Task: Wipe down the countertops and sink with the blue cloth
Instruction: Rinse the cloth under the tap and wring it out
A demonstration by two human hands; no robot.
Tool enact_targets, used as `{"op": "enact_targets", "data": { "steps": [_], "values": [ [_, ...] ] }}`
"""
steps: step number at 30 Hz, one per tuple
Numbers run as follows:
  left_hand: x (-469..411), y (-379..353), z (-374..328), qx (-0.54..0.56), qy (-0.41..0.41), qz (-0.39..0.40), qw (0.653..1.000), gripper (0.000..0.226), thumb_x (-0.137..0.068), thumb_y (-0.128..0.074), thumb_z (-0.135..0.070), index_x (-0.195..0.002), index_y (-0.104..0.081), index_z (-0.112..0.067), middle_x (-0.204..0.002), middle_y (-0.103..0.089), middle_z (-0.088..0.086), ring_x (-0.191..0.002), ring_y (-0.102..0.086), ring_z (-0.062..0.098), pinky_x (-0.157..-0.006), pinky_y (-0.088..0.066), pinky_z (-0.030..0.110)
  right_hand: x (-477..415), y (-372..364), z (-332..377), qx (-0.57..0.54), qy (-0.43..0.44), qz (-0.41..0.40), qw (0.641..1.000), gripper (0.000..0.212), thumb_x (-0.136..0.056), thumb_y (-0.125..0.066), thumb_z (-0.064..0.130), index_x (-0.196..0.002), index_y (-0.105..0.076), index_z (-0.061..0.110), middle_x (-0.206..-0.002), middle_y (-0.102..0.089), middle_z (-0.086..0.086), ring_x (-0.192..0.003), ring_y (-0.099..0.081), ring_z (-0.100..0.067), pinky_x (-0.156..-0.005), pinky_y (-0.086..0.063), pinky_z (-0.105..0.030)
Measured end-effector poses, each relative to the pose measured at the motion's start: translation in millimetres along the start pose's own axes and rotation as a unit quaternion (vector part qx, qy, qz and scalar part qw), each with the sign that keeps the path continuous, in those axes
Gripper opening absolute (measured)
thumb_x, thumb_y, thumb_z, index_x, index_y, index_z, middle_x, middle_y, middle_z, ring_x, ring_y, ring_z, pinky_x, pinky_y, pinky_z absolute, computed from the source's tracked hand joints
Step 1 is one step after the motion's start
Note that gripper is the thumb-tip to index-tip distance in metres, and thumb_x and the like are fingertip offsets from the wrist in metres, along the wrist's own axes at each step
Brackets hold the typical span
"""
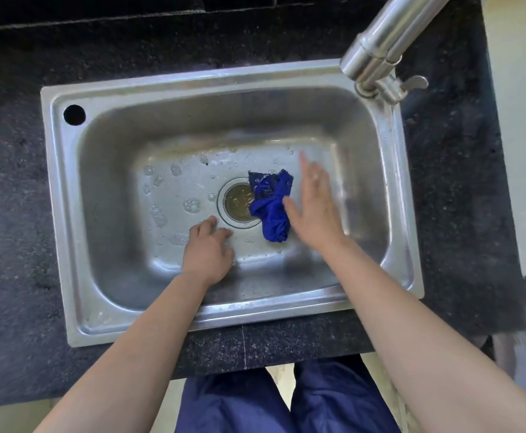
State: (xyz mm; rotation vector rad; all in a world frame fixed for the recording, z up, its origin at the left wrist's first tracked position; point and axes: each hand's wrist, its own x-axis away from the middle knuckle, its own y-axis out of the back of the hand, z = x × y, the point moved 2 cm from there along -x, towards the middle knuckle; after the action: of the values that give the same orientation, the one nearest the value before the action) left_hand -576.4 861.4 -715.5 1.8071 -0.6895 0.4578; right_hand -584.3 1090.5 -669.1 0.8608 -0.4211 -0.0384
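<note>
The blue cloth [271, 204] lies crumpled and wet on the floor of the steel sink [68, 189], partly over the right side of the drain [238, 200]. My right hand [313, 210] hovers just right of the cloth with fingers spread and blurred, holding nothing. My left hand [208, 251] rests on the sink floor below-left of the drain, fingers curled, nothing in it. Soap bubbles dot the basin floor left of the drain. Dark speckled countertop [12, 182] surrounds the sink.
A steel faucet [380, 48] reaches in from the top right corner, its lever beside the base. An open round hole [74, 114] sits in the sink's rim at the top left. The counter's front edge [255, 348] runs below the sink.
</note>
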Motion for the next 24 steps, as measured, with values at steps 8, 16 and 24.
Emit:
{"op": "enact_targets", "data": {
  "steps": [8,16,24],
  "values": [
    [-18,5,-14,0.217,0.086,-0.077,0.969,0.03,-0.098,-0.054,-0.024,-0.122,-0.064,-0.011,-0.115,-0.065,0.015,-0.107,-0.06,0.032,-0.091,-0.044,0.032,-1,-20,-23,0.078,-0.035,0.276,0.957,0.042,-0.084,-0.075,0.043,-0.119,-0.064,0.022,-0.087,-0.061,0.009,-0.089,-0.062,-0.015,-0.076,-0.042,-0.026],
    [-44,-5,-55,0.293,0.106,-0.001,0.95,0.044,-0.086,-0.071,-0.037,-0.123,-0.064,-0.013,-0.113,-0.07,0.002,-0.104,-0.065,0.02,-0.096,-0.05,0.034,-9,-23,-43,0.027,-0.072,0.066,0.995,0.037,-0.099,-0.055,0.029,-0.133,-0.056,0.016,-0.131,-0.053,-0.012,-0.118,-0.053,-0.028,-0.104,-0.04,-0.035],
    [-27,10,-37,0.275,0.043,-0.069,0.958,0.018,-0.085,-0.073,-0.017,-0.101,-0.078,-0.022,-0.099,-0.074,0.0,-0.093,-0.067,0.016,-0.09,-0.052,0.03,-16,-36,-27,0.091,-0.057,0.242,0.964,0.015,-0.097,-0.06,0.038,-0.101,-0.061,0.024,-0.092,-0.064,-0.002,-0.095,-0.062,-0.026,-0.08,-0.046,-0.033]
  ]
}}
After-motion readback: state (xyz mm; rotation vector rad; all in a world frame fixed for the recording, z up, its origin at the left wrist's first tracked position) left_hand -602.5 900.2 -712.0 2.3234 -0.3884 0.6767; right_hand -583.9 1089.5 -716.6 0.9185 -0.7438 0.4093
